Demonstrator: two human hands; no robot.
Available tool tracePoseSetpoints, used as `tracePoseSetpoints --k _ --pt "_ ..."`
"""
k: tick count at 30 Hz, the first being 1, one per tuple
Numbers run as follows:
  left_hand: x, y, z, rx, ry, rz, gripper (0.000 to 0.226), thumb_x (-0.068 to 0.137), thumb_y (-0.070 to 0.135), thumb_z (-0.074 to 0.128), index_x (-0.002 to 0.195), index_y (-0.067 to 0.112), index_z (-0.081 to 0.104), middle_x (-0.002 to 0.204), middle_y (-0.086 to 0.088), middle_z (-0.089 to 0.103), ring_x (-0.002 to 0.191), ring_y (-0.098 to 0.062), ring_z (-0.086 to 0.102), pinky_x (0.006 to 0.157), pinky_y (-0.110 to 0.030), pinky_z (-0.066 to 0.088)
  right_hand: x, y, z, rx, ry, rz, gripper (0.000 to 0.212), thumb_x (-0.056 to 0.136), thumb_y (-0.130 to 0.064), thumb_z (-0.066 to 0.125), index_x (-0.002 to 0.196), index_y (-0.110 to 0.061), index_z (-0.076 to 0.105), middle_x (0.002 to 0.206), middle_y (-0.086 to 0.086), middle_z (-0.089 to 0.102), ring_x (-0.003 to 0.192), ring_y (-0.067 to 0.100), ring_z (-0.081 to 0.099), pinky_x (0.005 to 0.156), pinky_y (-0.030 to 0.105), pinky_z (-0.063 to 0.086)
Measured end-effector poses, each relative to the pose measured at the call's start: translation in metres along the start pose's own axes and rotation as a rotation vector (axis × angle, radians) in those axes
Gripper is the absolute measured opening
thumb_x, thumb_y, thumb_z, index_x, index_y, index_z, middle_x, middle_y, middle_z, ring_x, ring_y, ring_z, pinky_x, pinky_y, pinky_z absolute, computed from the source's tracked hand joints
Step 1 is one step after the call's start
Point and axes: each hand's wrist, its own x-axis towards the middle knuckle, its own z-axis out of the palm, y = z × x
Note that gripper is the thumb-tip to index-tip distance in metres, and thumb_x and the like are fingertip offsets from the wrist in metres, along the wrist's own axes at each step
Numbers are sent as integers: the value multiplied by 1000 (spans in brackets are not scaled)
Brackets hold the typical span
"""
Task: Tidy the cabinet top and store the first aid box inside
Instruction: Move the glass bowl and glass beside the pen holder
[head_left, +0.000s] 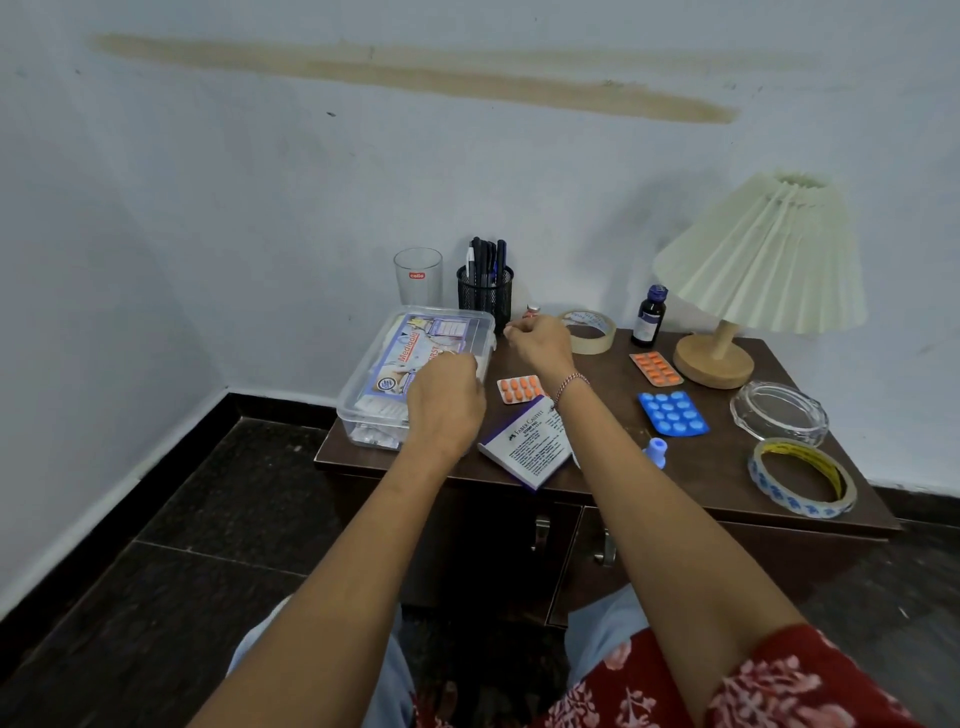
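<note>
The first aid box (410, 364), clear plastic with a printed sheet under its lid, sits at the left end of the dark wooden cabinet top (608, 384). My left hand (447, 405) rests on the box's right side, fingers curled over the lid edge. My right hand (540, 343) is at the box's far right corner, fingertips pinched at the lid edge. Loose on the top lie two orange pill strips (519, 389) (655, 368), a blue pill strip (672, 413), a stamp pad carton (530, 447) and a small blue cap (657, 449).
Along the wall stand a glass (418, 275), a mesh pen holder (485, 293), a small vial (531, 312), a masking tape roll (589, 332), a syrup bottle (649, 317) and a lamp (763, 254). A glass ashtray (779, 418) and a tape roll (802, 486) sit right. Cabinet doors (540, 532) are closed.
</note>
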Motion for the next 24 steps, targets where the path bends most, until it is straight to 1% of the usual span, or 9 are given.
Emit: tracePoseSetpoints --k 3,6,7,9,11,14,17,22,24 --pt "-1 4 0 98 -49 20 25 94 17 47 109 6 63 110 -14 64 103 -30 59 79 -37 46 8 0 11 28 -21 36 26 92 -19 56 101 0 71 104 15 69 95 22 60 78 24 41" --pt "-2 8 0 150 -74 59 24 94 14 45 108 2 61 112 -16 60 106 -31 54 79 -37 44 10 -2 22 36 -57 61 28 92 -21 56 77 0 68 82 14 59 81 20 53 66 29 42" --pt "-3 9 0 163 -80 69 25 95 13 44 109 1 60 113 -17 59 108 -31 52 80 -37 44 11 -2 25 36 -57 67 29 92 -21 56 77 1 68 81 15 59 80 19 52 65 29 40" --pt "-3 10 0 184 -87 79 25 95 12 44 111 1 59 114 -17 59 110 -30 51 81 -36 44 14 -3 30 54 -46 80 32 92 -22 56 93 7 69 83 16 61 79 19 52 67 27 39" --pt "-2 10 0 199 -91 83 24 95 12 44 111 1 59 114 -16 59 110 -29 51 80 -36 44 17 -3 32 82 -30 96 31 92 -21 57 100 7 69 90 19 65 83 22 56 72 28 42" --pt "-2 10 0 223 -103 98 24 95 11 44 112 2 59 114 -15 59 111 -29 50 81 -36 44 20 -2 37 109 -18 121 29 90 -20 60 102 5 69 94 18 66 93 26 60 78 30 45" --pt "-3 13 2 259 -129 114 24 95 7 45 114 2 59 114 -15 59 111 -28 49 81 -35 44 25 1 41 143 -4 161 29 89 -21 61 103 4 69 104 19 68 101 29 62 83 31 47" --pt "-4 16 8 315 -147 151 26 91 2 52 116 5 56 116 -13 60 114 -26 50 83 -32 47 31 4 45 181 15 194 31 87 -24 64 101 3 70 104 19 69 101 28 63 80 27 46" --pt "-5 16 12 336 -135 183 29 89 0 55 117 4 54 117 -13 59 115 -26 50 84 -31 47 33 6 47 215 22 203 30 85 -23 67 100 3 70 103 19 69 99 28 64 84 29 49"
